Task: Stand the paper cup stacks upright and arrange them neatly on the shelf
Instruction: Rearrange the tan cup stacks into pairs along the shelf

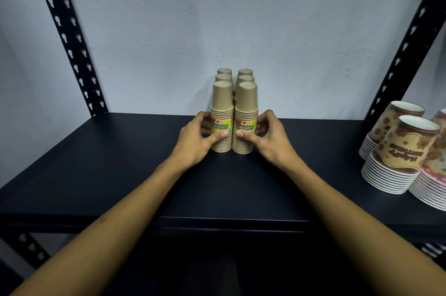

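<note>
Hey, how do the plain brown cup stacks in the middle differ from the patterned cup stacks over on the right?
The brown cup stacks are plain kraft with yellow labels; the patterned cup stacks are printed, with white rims. The brown ones stand straight in two tight rows against the wall; the patterned ones look tilted and looser. The left hand and right hand hold the front brown stacks; nothing touches the patterned ones. Both are stacked upside down on the same dark shelf.

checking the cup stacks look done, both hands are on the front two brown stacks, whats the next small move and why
Probably let go and draw both hands back. The left hand and right hand each clasp one of the front brown stacks, which stand upright, sides touching, in line with the four brown stacks behind. Nothing there looks tilted. The patterned stacks at the right lean, so they may come next.
</note>
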